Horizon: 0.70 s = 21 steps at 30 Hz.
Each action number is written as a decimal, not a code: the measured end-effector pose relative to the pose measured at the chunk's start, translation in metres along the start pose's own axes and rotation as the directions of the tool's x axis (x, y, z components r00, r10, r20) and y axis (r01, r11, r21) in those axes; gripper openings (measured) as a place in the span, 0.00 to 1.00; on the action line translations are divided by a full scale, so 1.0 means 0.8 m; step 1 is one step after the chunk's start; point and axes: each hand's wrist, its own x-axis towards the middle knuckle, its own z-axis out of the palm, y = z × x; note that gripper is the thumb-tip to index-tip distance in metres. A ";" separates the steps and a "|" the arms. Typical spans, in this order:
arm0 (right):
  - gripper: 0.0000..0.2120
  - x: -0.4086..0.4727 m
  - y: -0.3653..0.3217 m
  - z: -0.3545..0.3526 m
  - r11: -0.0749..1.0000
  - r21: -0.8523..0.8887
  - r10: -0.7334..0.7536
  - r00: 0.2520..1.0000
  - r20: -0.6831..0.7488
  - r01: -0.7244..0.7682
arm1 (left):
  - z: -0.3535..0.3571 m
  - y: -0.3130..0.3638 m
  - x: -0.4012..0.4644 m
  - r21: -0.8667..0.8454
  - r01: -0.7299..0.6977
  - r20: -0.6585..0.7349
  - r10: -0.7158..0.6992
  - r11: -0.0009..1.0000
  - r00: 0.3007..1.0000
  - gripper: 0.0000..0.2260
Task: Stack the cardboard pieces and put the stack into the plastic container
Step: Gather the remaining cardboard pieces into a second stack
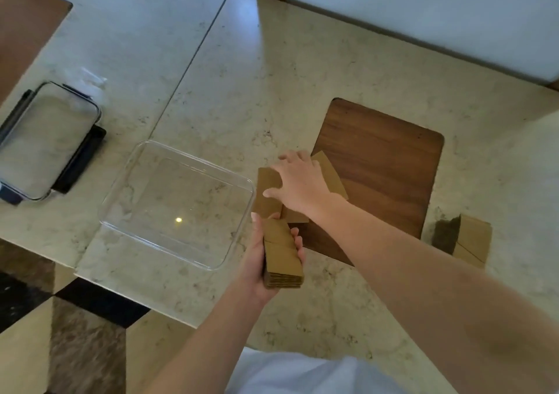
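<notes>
My left hand point(261, 268) grips a stack of brown cardboard strips point(282, 257), held just above the marble table. Right beyond it, my right hand point(298, 182) lies palm down with fingers spread on loose cardboard pieces point(266, 194) that rest on the table and partly on a wooden mat. Another loose piece point(331, 173) pokes out from under that hand on the far side. The clear plastic container point(178, 204) sits with nothing inside, directly left of both hands. One more cardboard piece point(472, 241) lies apart at the right.
A dark wooden mat point(387, 170) lies right of the loose pieces. The container's lid point(45, 142) with black clips sits at far left. The table's near edge point(127, 295) runs diagonally below the container, with patterned floor beyond. A wall borders the table at the back right.
</notes>
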 end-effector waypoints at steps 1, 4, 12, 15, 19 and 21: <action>0.35 0.011 -0.003 0.005 0.998 -0.070 0.005 1.000 0.030 -0.003 | -0.005 0.002 -0.003 -0.008 0.011 -0.006 -0.011 1.000 1.000 0.26; 0.43 0.028 -0.006 0.017 0.983 -0.174 0.083 0.992 0.093 -0.065 | -0.024 0.007 -0.011 0.011 0.018 -0.001 -0.018 1.000 1.000 0.25; 0.11 -0.034 0.002 -0.015 0.853 0.519 0.014 0.996 0.092 -0.060 | -0.041 0.013 -0.018 0.030 0.008 0.001 -0.008 1.000 1.000 0.24; 0.11 -0.105 0.009 -0.008 0.872 0.484 0.008 0.987 -0.162 0.072 | -0.030 0.006 -0.013 0.063 0.021 0.031 -0.023 0.998 0.999 0.27; 0.16 -0.174 0.009 0.025 0.947 0.167 -0.184 0.887 -0.425 0.276 | -0.014 0.001 -0.008 0.178 0.041 0.019 -0.045 0.983 0.999 0.41; 0.17 -0.192 0.012 0.037 0.947 0.093 -0.231 0.852 -0.470 0.308 | -0.002 -0.001 -0.010 0.210 0.032 0.067 -0.047 0.977 0.997 0.44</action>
